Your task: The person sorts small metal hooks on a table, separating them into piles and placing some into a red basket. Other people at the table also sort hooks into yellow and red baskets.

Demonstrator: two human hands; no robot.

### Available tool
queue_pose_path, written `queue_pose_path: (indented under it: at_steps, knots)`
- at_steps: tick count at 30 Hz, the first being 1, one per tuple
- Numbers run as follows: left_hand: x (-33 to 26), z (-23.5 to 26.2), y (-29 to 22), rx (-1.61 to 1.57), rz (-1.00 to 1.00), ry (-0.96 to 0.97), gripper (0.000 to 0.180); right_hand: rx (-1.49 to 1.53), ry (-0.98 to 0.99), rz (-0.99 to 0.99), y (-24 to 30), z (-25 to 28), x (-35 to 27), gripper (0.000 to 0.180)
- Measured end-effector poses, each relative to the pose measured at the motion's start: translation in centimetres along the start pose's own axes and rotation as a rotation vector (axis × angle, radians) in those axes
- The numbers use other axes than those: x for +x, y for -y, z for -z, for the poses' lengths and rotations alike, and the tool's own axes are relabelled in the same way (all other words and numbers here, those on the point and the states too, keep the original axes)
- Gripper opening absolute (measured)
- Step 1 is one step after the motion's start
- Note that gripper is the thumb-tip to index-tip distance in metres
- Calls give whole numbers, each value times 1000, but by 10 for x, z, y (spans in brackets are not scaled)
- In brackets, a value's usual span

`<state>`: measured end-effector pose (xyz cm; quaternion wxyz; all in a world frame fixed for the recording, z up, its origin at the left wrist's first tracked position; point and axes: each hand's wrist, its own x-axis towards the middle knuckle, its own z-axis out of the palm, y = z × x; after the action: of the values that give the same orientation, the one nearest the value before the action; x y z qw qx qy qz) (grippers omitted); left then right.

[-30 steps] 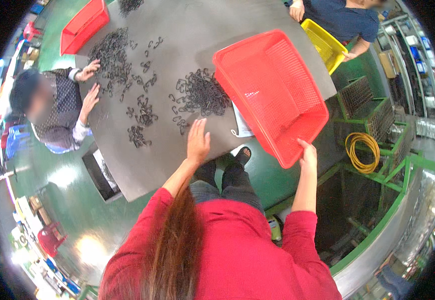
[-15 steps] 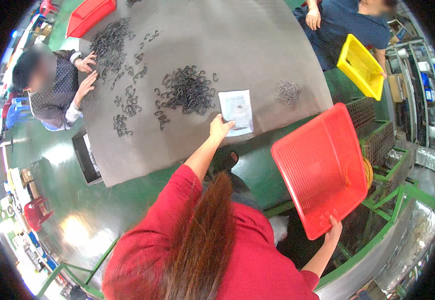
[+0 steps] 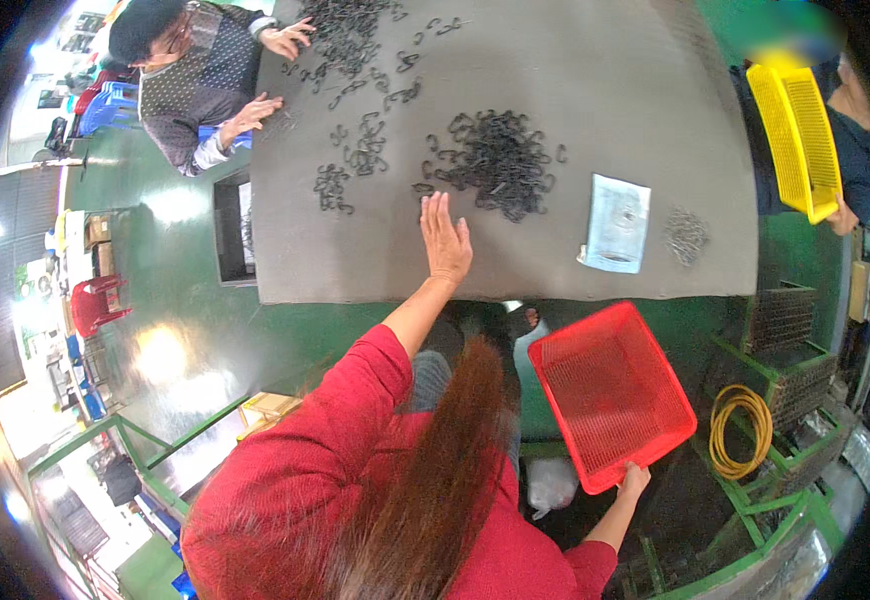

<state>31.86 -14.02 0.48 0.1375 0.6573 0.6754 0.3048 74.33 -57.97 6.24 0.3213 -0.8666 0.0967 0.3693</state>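
My left hand is open and palm down over the grey tabletop, fingers stretched. Its fingertips are beside a small black hook at the lower left of a pile of black metal hooks; whether they touch it I cannot tell. My right hand grips the near rim of a red plastic basket, tilted just off the table's front edge. No contents show inside the basket. Right of the pile lies a pale blue-white printed sheet or packet, beside a small heap of silvery metal pieces.
At the far left a co-worker's hands rest near a larger hook pile. Another person at the right holds a yellow basket. Loose hook clusters lie at left. A coiled orange hose hangs by green metal frames at right.
My left hand has left the printed sheet and moved left to the hook pile, fingers now spread. The red basket has come down and closer in my right hand. The view has shifted.
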Motion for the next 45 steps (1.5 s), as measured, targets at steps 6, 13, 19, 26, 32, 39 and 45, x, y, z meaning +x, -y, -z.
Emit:
queue_pose_path:
  at_steps: [6,13,19,26,32,39,45]
  knots:
    - [37,13,84,19,-84,41,67,102,162,15,-56,-151,-38,48]
    - [74,61,122,-74,-148,93,32,205,105,-92,-84,-226,-131,39]
    - [103,66,111,4,-220,290,20,116,69,-36,-88,-222,-161,41]
    - [112,62,125,135,-332,491,13,45,58,83,-85,-219,-167,42]
    - [104,69,115,85,-343,425,12,35,71,86,-92,-223,-158,38]
    - [115,76,130,184,-587,524,14,96,101,45,-87,-233,-172,33]
    - [50,142,182,227,-197,397,19,51,108,91,-109,-230,-163,33]
